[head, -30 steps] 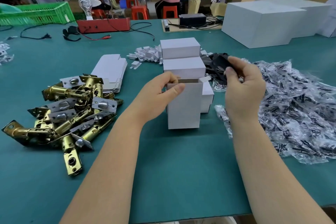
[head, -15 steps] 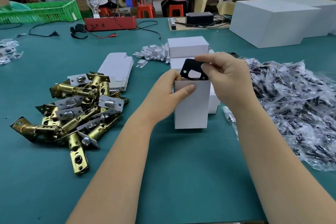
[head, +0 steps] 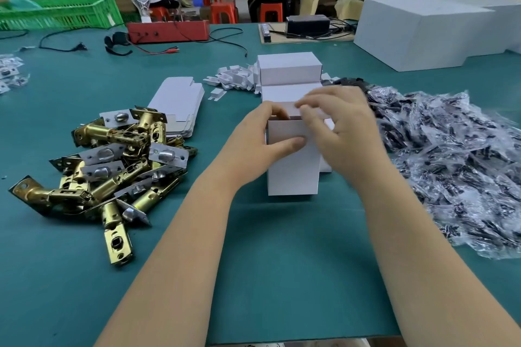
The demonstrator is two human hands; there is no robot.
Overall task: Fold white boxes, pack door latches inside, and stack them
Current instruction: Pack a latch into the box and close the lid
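Since half a second ago the black plate that the right hand [head: 335, 132] held over the box [head: 293, 160] is out of sight, probably dropped inside, and that hand's fingers have come down onto the flaps at the open top.

On the counter [head: 282, 262] the box stands upright, long axis vertical, mouth up, at centre just ahead of both forearms. Closed boxes [head: 289, 69] are stacked directly behind it at 12 o'clock; latches [head: 112, 166] lie heaped at 9 o'clock, bagged parts [head: 451, 166] at 3 o'clock.

The left hand [head: 259, 138] grips the box's upper left, thumb across the front face, fingers curled over the rim. The right hand, blurred, seems to pinch the rear flap at the top, on the box's 12 o'clock side. Closing likely means folding that flap toward the person; the right hand is nearer to it.
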